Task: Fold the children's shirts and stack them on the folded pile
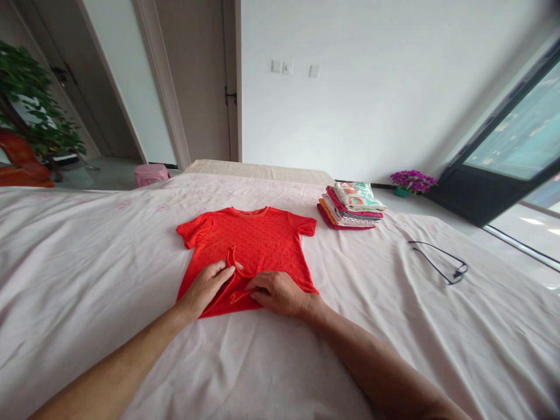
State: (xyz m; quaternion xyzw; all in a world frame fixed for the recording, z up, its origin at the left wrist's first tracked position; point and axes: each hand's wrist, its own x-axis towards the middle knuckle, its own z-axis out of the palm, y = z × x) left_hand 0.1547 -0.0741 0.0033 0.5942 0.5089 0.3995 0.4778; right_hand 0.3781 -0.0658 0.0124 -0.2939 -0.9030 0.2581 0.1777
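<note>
A red short-sleeved T-shirt [258, 239] lies spread out in front of me, its neckline facing away. Near its lower edge, my left hand [210, 283] pinches a fold of red cloth [231, 256] between thumb and fingers. My right hand [277, 291], fingers curled, grips more red cloth just to the right. Between the two hands the cloth is lifted and bunched. Whether it is the shirt's own hem or a separate red piece, I cannot tell. The fingertips of my right hand are partly hidden.
A pale, wrinkled sheet [109, 245] covers the surface under the shirt. Beyond the shirt to the right stands a stack of folded clothes [352, 205]. Black-framed glasses [441, 265] lie farther right. A pink stool [151, 174] and a potted purple plant [411, 182] stand on the floor.
</note>
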